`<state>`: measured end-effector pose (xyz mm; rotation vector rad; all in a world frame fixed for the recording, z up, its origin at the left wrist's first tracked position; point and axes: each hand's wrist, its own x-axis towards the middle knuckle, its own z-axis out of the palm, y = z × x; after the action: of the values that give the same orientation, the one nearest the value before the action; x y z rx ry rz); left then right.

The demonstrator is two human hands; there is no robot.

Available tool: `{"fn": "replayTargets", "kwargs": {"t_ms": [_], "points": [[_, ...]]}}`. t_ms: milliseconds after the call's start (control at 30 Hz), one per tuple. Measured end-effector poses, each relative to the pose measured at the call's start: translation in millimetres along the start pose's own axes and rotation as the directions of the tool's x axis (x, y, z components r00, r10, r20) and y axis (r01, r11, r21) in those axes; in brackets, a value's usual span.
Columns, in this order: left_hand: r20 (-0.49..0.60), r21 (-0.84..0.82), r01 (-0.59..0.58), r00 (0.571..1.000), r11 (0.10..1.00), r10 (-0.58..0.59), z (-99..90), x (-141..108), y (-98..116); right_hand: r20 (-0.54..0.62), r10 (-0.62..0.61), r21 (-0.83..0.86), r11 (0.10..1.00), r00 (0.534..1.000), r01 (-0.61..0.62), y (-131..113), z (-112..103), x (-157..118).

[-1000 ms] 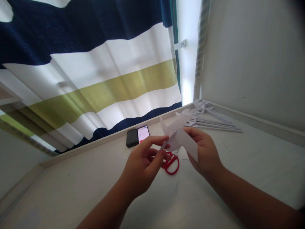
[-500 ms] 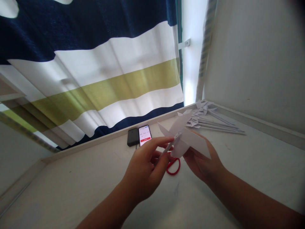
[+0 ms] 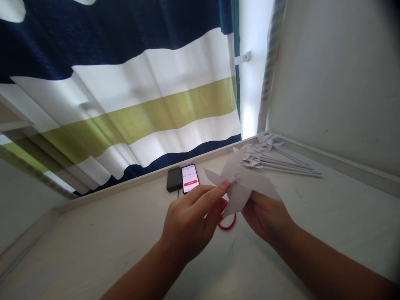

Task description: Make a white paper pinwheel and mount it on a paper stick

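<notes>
A white paper pinwheel is held up over the middle of the table, its blades spread towards me. My left hand has its fingers closed at the hub, one fingertip pressed on the small rolled paper piece there. From behind and below the right-hand blades, my right hand grips the pinwheel; its fingertips are hidden by the paper. Red-handled scissors lie on the table beneath, mostly covered by the pinwheel and my left hand.
Several finished-looking paper pinwheels on rolled sticks lie in a pile at the back right corner. A phone showing a timer and a black box-shaped device with a cable rest near the table's back ledge, below a striped curtain.
The pinwheel has turned to face me more. My left hand's fingers have shifted from along the rolled paper stick to its end at the hub, and the stick's length no longer shows.
</notes>
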<state>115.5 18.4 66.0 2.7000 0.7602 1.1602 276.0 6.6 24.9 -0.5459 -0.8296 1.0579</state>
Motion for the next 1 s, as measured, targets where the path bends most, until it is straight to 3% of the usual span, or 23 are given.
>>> {"fn": "replayTargets", "kwargs": {"t_ms": [233,400,567,800,933,1000], "points": [[0.014,0.004,0.011,1.0,1.0,-0.011,1.1,0,2,0.04,0.06,-0.12,0.991,0.997,-0.055,1,-5,-3],[0.05,-0.048,0.076,0.996,0.996,-0.073,0.6,0,-1,0.023,-0.024,-0.17,0.985,0.999,0.028,6,-12,-2],[0.1,-0.148,0.184,0.98,0.972,-0.17,0.7,3,-2,-0.013,-0.035,-0.321,0.946,0.999,0.029,0,-9,1],[0.167,-0.255,0.347,0.935,0.902,-0.313,3.6,6,-4,0.019,-0.233,-0.577,0.791,0.972,0.201,-12,-1,0],[0.168,-0.287,0.371,0.927,0.883,-0.335,4.8,6,-4,0.099,-0.373,-0.744,0.588,0.923,0.317,-10,-4,-1],[0.179,-0.292,0.379,0.924,0.878,-0.339,4.9,6,-4,0.113,-0.406,-0.773,0.538,0.907,0.337,-6,-7,1]]}}
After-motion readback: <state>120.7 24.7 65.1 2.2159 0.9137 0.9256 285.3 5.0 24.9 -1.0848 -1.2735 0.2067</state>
